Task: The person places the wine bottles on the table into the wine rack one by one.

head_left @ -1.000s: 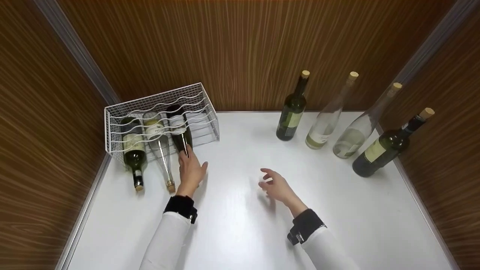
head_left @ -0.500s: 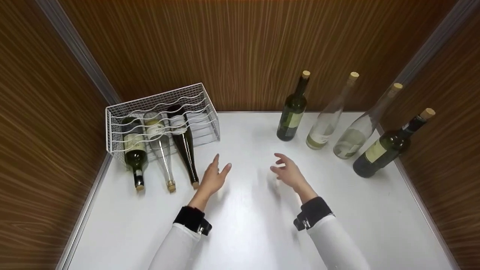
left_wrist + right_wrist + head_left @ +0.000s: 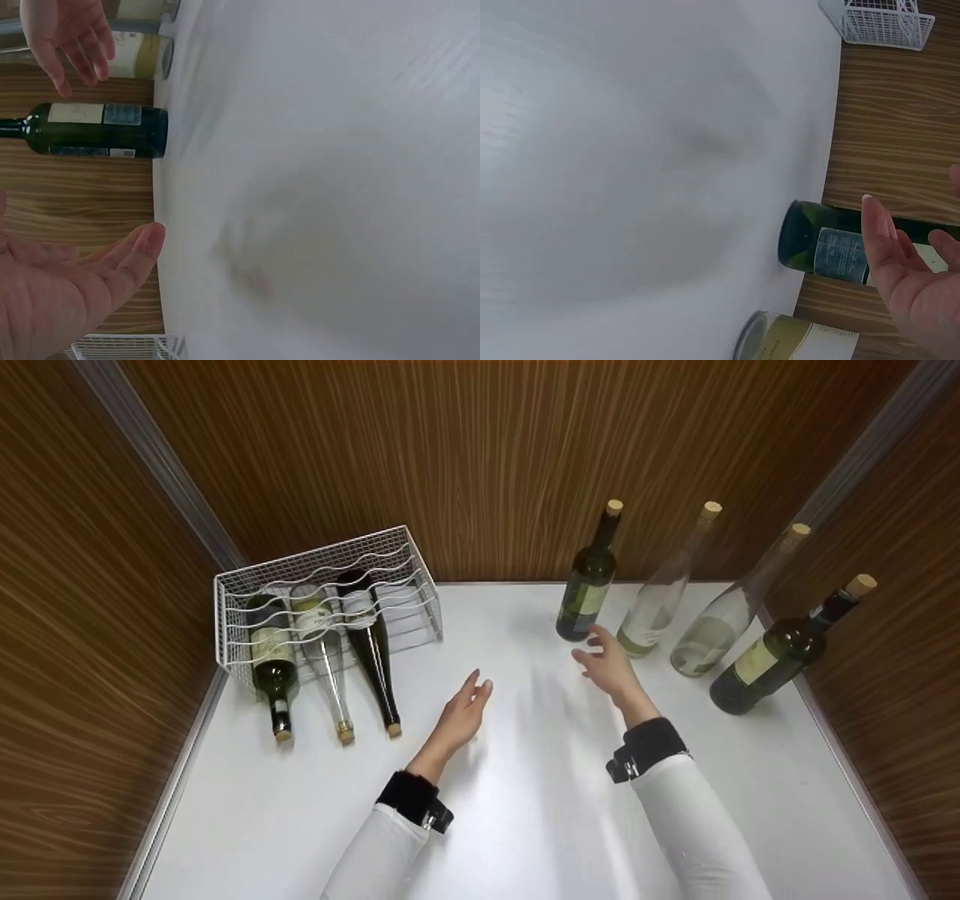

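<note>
Our right hand (image 3: 609, 669) reaches with loose, empty fingers toward the dark green wine bottle (image 3: 586, 585) — upright at the table's (image 3: 525, 810) back edge, just beyond the fingertips, neck pointing up. Our left hand (image 3: 461, 716) hovers flat and released mid-table, farther off. The white wire rack (image 3: 405, 562) at far left holds three bottles lying down, necks toward us.

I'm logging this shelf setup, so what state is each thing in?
Wire rack: holds three bottles lying down.
Dark green bottle: upright, corked.
Two clear bottles: upright, corked.
Far-right dark bottle: upright, corked.
Left hand: open, empty.
Right hand: open, empty, near dark green bottle.
</note>
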Demonstrator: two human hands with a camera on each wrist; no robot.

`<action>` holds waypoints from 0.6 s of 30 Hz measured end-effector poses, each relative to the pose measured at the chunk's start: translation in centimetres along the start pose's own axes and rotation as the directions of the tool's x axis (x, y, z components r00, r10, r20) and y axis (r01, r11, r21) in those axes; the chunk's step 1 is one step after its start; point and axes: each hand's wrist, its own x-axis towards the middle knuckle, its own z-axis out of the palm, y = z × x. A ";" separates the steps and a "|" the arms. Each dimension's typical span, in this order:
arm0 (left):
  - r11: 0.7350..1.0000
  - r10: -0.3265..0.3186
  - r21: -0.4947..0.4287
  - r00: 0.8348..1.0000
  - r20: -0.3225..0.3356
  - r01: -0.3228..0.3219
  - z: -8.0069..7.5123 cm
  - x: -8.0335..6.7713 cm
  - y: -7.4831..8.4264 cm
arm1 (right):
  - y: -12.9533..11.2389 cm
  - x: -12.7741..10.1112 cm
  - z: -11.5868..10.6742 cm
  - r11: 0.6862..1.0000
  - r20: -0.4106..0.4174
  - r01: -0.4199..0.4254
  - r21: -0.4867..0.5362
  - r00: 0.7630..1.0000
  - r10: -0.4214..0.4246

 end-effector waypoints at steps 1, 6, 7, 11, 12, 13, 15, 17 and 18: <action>1.000 0.003 -0.004 1.000 0.004 -0.003 0.2 0.1 0.2 | -0.2 0.2 -0.3 1.000 -0.012 0.008 -0.001 1.000 -0.008; 1.000 -0.008 -0.003 1.000 0.030 0.008 0.9 0.2 1.0 | -1.6 1.5 -1.6 0.999 -0.074 0.043 -0.020 0.996 -0.044; 1.000 -0.014 -0.001 0.999 0.036 0.014 1.0 0.2 1.1 | -2.0 1.8 -1.9 0.998 -0.089 0.052 -0.032 0.995 -0.054; 1.000 -0.026 -0.002 0.999 0.047 0.026 1.3 0.1 1.3 | -3.8 3.0 -3.0 0.993 -0.151 0.099 -0.064 0.983 -0.107; 1.000 -0.025 -0.004 0.999 0.048 0.025 1.4 0.1 1.4 | -4.3 3.2 -3.3 0.992 -0.162 0.105 -0.068 0.980 -0.115; 1.000 -0.021 -0.004 0.999 0.050 0.021 1.4 0.1 1.4 | -4.9 3.5 -3.6 0.992 -0.169 0.107 -0.071 0.979 -0.117; 1.000 -0.008 -0.004 0.999 0.054 0.009 1.5 0.0 1.5 | -6.0 4.0 -4.3 0.993 -0.182 0.102 -0.061 0.977 -0.112; 1.000 0.007 -0.006 0.998 0.056 -0.007 1.5 0.0 1.6 | -7.1 4.5 -5.0 0.994 -0.186 0.084 -0.064 0.978 -0.094; 1.000 0.017 -0.010 0.998 0.061 -0.016 1.5 -0.1 1.6 | -7.5 4.8 -5.3 0.995 -0.184 0.069 -0.074 0.980 -0.082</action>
